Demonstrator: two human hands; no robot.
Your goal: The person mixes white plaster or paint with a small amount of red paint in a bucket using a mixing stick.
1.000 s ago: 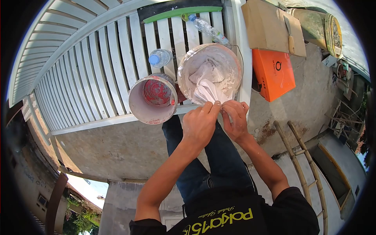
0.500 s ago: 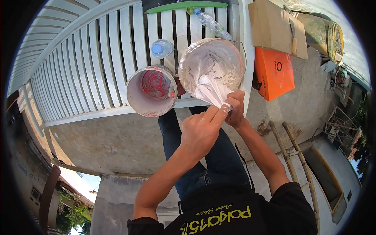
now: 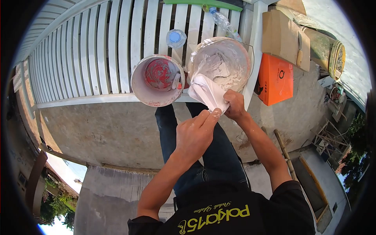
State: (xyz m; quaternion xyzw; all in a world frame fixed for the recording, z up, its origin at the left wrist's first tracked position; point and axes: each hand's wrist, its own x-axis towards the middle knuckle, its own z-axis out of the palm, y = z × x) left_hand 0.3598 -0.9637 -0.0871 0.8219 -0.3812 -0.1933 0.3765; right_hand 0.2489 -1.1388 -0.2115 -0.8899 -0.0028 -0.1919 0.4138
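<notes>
A white plastic bag [image 3: 206, 92] hangs over the near rim of a bucket [image 3: 239, 74] smeared with pale paste. My left hand [image 3: 194, 134] pinches the gathered end of the bag. My right hand [image 3: 235, 105] is closed around the bag's right side, close to the bucket rim. Pale smudges show on my left fingers. Just left of that bucket stands a second one [image 3: 140, 84], with a red, paste-stained bottom and a small red-and-white object at its inner right wall.
A white slatted bench [image 3: 98, 100] carries both buckets, a blue-capped bottle [image 3: 176, 38] and a clear bottle [image 3: 225, 24] lying down. On the right are an orange box [image 3: 275, 80], a cardboard box [image 3: 282, 37] with a trowel-like tool [image 3: 300, 53], and a bamboo ladder [image 3: 286, 154].
The view has shifted, moving the bench and orange box within it. The bag has drawn toward the bucket's near left rim and looks more spread. Both hands still hold it.
</notes>
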